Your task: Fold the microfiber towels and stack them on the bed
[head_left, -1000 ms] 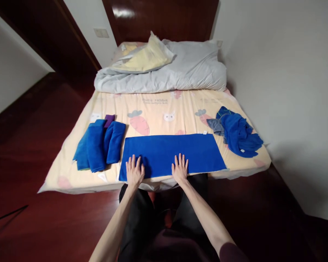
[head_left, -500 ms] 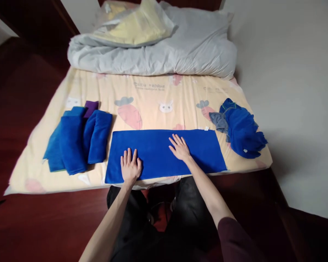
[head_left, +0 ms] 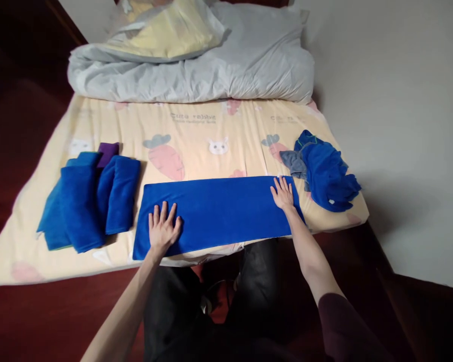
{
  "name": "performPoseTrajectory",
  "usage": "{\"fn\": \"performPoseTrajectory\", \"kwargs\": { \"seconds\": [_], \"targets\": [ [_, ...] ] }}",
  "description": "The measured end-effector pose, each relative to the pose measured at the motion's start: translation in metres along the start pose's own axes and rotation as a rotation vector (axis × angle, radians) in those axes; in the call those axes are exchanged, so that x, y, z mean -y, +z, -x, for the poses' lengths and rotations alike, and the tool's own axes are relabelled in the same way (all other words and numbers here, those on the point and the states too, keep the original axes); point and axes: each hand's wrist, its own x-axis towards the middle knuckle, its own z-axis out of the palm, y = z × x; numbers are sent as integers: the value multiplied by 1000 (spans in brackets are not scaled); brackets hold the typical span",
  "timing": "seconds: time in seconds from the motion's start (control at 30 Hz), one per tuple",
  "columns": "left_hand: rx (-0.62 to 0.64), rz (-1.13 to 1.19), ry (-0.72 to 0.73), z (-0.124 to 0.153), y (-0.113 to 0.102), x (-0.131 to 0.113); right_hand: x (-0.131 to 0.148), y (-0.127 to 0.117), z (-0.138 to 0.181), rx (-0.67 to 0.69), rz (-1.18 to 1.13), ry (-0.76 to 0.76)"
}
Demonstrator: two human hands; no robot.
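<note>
A blue towel (head_left: 222,211) lies flat as a long rectangle along the front edge of the bed. My left hand (head_left: 163,227) rests palm down on its left part, fingers spread. Near the towel's right end, my right hand (head_left: 283,193) lies flat on the cloth with its fingers stretched out. Neither hand grips anything. To the left sit several folded towels (head_left: 82,206), blue ones with a purple towel (head_left: 107,154) behind them. On the right is a crumpled pile of blue cloths (head_left: 326,173), with a grey cloth (head_left: 294,163) at its left side.
The bed has a yellow sheet (head_left: 196,156) printed with carrots and rabbits. Across its back lies a rolled grey quilt (head_left: 189,80), with a pale yellow item in a clear bag (head_left: 173,35) on top. A plain wall (head_left: 400,125) stands at the right.
My right hand has slid right across the towel to its right end. My left hand stays on the left part, its fingers a little more spread. The view has shifted slightly.
</note>
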Motion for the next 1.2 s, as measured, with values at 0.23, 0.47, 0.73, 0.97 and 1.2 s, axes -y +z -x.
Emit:
{"fn": "performPoseTrajectory", "kwargs": {
  "seconds": [0.23, 0.47, 0.73, 0.97, 1.2],
  "targets": [
    [41, -57, -65, -61, -11, 34, -30, 4, -25, -12, -10, 56],
    [-4, -31, -84, -40, -10, 33, -37, 0, 5, -22, -78, 10],
    [-62, 30, -95, 77, -26, 35, -56, -2, 170, -143, -30, 195],
    [-30, 160, -310, 172, -15, 42, -21, 7, 236, -263, -240, 565],
    [226, 204, -392, 213, 2, 64, 79, 44, 344, 46, -526, 510]
  ]
}}
